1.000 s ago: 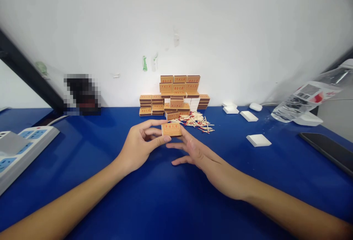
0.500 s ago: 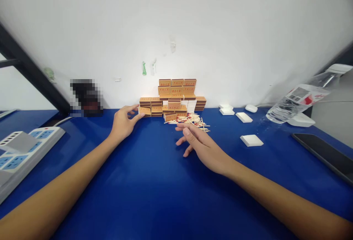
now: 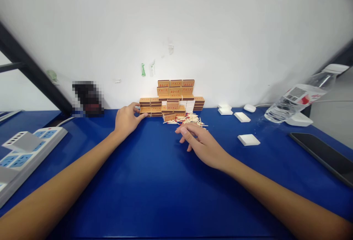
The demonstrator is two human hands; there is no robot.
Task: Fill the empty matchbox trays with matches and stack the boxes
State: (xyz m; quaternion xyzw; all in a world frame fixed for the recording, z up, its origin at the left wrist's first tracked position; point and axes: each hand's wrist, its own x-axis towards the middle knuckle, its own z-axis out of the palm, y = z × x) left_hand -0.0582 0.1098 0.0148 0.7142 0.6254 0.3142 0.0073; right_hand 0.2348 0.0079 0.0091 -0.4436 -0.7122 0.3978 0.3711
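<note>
Against the wall stands a stepped stack of matchboxes (image 3: 170, 92), orange with brown sides. My left hand (image 3: 128, 119) is at its left end, thumb at the front lower edge of a matchbox (image 3: 145, 109) and fingers by the left side. Thumb and fingers are apart; the hand is open and seems to touch the stack without lifting a box. A pile of loose red-tipped matches (image 3: 193, 118) lies before the stack's right half. My right hand (image 3: 205, 142) hovers just in front of the matches, open and empty, its fingers loosely bent. One matchbox (image 3: 169, 117) stands at a slant in front.
Several white trays, one nearest (image 3: 248, 140), lie on the blue table (image 3: 154, 181) to the right. Beyond them are a white rounded case (image 3: 249, 108), a tilted water bottle (image 3: 298, 94) and a dark phone (image 3: 322, 155). A power strip (image 3: 41, 148) sits at the left.
The lower left matchbox, slightly askew before, now sits level with its neighbour. My left thumb has slid a little right along it. My right hand's fingers have drawn closer together. The view shifted slightly.
</note>
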